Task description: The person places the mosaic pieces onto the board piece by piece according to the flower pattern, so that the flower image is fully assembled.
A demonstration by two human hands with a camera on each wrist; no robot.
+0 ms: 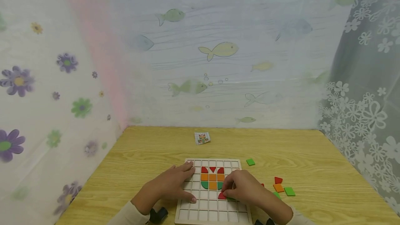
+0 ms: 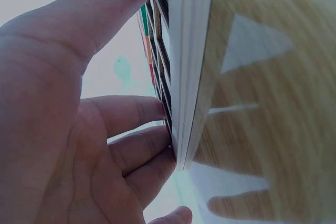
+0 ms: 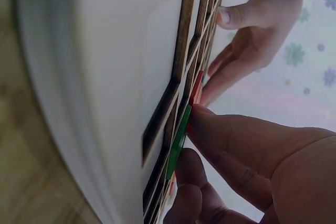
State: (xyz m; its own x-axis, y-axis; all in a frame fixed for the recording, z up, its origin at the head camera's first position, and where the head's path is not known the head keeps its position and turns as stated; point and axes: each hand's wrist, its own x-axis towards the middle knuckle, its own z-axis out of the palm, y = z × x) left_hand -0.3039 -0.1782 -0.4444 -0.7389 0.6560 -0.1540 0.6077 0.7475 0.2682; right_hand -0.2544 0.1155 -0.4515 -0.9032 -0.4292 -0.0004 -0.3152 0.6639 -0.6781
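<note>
A white gridded wooden board point(image 1: 198, 214) lies on the table in front of me. Across its left edge rests my left hand point(image 1: 170, 183), fingers spread and thumb on the squares; the left wrist view shows the fingertips touching the board's edge. With thumb and fingertips my right hand point(image 1: 245, 186) pinches a red rounded tile point(image 1: 221, 196) at a square right of centre. Beside it, partly under that hand, a green tile point(image 3: 179, 140) sits on the board. Farther up, red, orange and green tiles form a pattern, including an orange square point(image 1: 212, 177) in the middle.
A small pattern card point(image 1: 202, 138) lies beyond the board. To the right are loose tiles: a green square point(image 1: 250, 162), a red piece point(image 1: 278, 180), an orange square point(image 1: 278, 188) and another green square point(image 1: 289, 191). Patterned curtains point(image 1: 218, 89) hang behind the wooden table point(image 1: 150, 145).
</note>
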